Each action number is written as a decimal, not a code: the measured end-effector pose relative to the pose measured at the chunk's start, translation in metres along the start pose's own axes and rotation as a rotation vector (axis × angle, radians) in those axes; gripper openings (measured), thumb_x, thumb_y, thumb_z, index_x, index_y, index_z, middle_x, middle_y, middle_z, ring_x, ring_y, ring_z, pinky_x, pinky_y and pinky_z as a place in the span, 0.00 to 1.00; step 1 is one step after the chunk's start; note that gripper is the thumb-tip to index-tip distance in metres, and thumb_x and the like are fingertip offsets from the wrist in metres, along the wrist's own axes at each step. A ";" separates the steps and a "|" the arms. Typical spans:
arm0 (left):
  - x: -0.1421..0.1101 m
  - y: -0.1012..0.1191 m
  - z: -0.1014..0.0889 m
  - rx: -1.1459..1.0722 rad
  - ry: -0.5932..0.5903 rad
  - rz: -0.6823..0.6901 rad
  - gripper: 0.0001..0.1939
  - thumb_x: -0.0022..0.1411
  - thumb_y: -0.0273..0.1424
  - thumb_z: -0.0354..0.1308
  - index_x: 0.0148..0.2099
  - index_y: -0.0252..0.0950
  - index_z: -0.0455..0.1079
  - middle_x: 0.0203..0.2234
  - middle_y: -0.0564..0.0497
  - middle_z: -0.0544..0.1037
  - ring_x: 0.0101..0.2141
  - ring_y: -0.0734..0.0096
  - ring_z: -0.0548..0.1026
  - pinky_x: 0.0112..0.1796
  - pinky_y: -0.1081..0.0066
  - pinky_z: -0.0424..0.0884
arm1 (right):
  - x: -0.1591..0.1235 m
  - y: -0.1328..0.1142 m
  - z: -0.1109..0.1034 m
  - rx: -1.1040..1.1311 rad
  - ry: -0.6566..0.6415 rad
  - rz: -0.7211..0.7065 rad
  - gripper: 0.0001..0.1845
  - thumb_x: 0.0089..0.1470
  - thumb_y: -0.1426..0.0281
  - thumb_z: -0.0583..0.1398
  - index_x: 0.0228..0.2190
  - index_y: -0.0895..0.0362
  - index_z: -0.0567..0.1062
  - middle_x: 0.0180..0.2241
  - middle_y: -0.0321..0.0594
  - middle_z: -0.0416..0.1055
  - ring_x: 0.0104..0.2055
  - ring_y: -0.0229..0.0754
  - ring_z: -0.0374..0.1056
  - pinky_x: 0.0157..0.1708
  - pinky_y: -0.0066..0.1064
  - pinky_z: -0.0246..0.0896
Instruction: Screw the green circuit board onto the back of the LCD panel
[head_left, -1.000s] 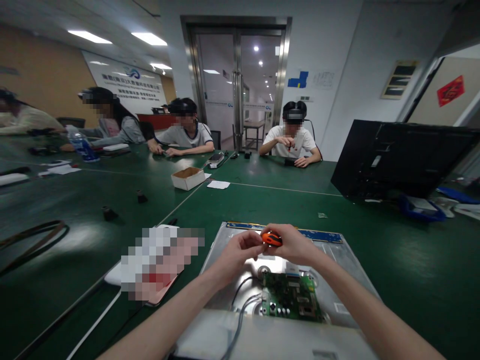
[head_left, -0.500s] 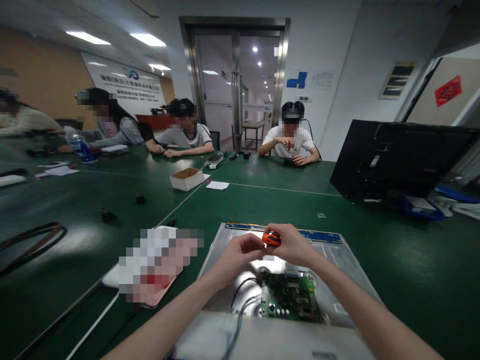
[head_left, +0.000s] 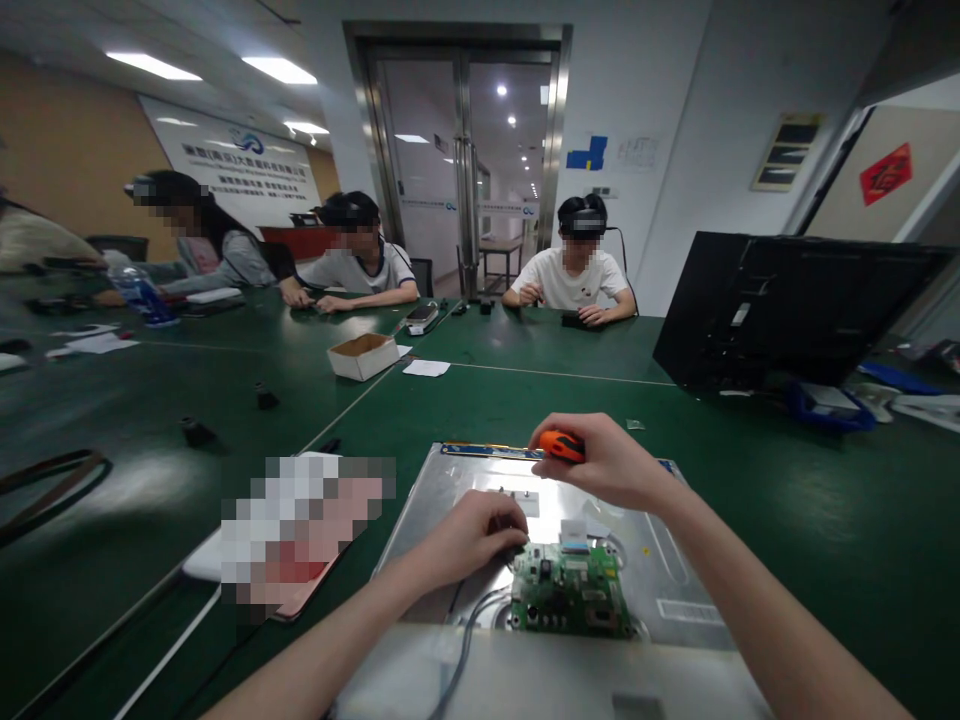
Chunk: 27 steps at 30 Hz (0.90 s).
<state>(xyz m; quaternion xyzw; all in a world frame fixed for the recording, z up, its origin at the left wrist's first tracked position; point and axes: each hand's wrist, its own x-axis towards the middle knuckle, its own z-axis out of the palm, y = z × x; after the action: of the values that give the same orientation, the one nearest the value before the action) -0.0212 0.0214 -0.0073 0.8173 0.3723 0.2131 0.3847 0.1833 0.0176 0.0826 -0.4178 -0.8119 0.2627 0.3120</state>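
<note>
My right hand [head_left: 592,455] is closed around the orange-and-black handle of a screwdriver [head_left: 562,446], above the far part of a flat metal panel [head_left: 420,530]. The shaft does not show. Lower and to the left, my left hand [head_left: 480,530] has its fingers curled together at the upper left corner of a green circuit board [head_left: 574,590]. Whatever its fingertips hold, if anything, is hidden. The board sits on the metal panel, with a grey cable [head_left: 469,650] running from its left side. A blue strip [head_left: 487,452] lines the panel's far edge.
Left of the panel lie a pink phone-like slab [head_left: 322,560] and a white item, both blurred out. A white open box [head_left: 365,358] stands farther off on the green table [head_left: 510,400]. A black monitor [head_left: 795,310] is at the right. Several people sit across the table.
My hands, close together before, have moved apart. The right has lifted up and to the right with the screwdriver; the left has dropped toward the circuit board. The view has shifted slightly.
</note>
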 end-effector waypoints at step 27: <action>0.001 -0.006 -0.002 0.008 -0.072 0.023 0.05 0.58 0.27 0.58 0.33 0.35 0.76 0.24 0.54 0.74 0.27 0.72 0.69 0.30 0.75 0.63 | -0.018 -0.029 -0.009 -0.200 -0.100 -0.138 0.07 0.55 0.70 0.62 0.38 0.56 0.75 0.30 0.35 0.74 0.27 0.34 0.65 0.29 0.26 0.55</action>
<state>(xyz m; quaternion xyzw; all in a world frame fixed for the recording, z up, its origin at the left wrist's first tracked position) -0.0243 0.0259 -0.0111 0.8301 0.3497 0.1865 0.3922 0.1834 -0.0110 0.1037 -0.3764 -0.8753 0.1788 0.2455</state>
